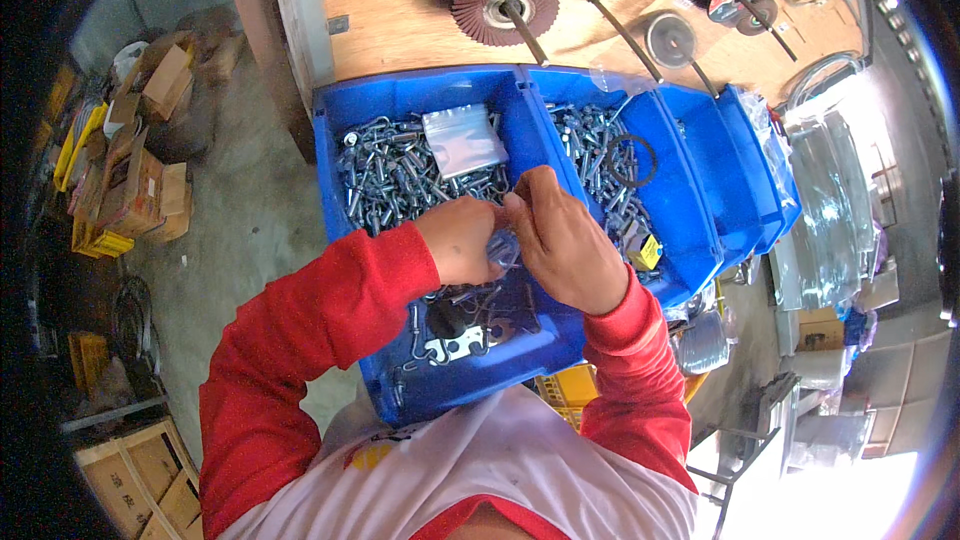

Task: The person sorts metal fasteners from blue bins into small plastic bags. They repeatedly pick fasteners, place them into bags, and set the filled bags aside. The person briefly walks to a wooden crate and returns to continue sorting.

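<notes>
My left hand (462, 239) and my right hand (568, 246) meet over a blue bin (425, 92), both with their fingers closed. Between them shows a bit of clear plastic, seemingly a small bag (507, 248), gripped by both; its contents I cannot make out. Below lie many metal bolts (385, 165), some with hooked ends. On the bolts beyond my hands rests a clear zip bag (465, 140). Toward the bin's near end are a flat metal plate with cutouts (455, 347) and a dark piece (447, 319).
Right of it, a second blue bin (690, 230) holds more bolts, a black ring (632, 161) and a yellow-labelled piece (645, 251). Behind the bins, a wooden board (390, 20) carries pegs with flap discs (503, 2). Cardboard boxes (130, 180) stand on the left floor.
</notes>
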Tool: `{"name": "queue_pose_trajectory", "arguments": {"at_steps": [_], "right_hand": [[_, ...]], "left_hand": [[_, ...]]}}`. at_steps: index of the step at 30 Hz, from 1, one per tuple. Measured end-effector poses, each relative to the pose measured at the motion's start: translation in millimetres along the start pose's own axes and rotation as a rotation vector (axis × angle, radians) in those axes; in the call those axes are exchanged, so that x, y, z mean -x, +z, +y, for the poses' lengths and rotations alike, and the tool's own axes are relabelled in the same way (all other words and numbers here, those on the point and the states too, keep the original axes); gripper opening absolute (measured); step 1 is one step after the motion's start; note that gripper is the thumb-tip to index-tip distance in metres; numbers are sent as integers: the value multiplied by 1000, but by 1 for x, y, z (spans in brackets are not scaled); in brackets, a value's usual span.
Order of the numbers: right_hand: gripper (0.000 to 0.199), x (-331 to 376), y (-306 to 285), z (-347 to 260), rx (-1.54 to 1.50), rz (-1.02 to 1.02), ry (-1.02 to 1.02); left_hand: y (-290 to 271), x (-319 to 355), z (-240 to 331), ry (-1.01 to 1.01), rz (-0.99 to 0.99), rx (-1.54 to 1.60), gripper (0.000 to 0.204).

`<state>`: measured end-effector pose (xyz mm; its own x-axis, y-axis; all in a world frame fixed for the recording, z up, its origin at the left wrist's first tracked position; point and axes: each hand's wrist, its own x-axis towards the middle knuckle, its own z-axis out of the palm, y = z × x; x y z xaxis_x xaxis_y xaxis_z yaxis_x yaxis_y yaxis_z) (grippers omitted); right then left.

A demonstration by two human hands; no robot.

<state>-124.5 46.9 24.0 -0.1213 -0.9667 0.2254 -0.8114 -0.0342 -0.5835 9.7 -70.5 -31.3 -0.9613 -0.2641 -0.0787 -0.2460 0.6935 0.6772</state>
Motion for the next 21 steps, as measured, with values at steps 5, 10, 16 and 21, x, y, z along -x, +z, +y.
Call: {"name": "queue_pose_trajectory", "arguments": {"at_steps": [5,10,16,21], "right_hand": [[10,3,-13,3,-77,-30,47],[17,13,-15,17,82,-119,-122],[11,27,-1,41,665,-36,-280],[8,36,-8,58,420,-127,-281]], "left_hand": [[2,0,-2,38,61,0,61],[3,1,-5,56,47,-1,52],[-4,17,4,141,27,-294,30],[-4,47,22,201,26,-336,33]]}}
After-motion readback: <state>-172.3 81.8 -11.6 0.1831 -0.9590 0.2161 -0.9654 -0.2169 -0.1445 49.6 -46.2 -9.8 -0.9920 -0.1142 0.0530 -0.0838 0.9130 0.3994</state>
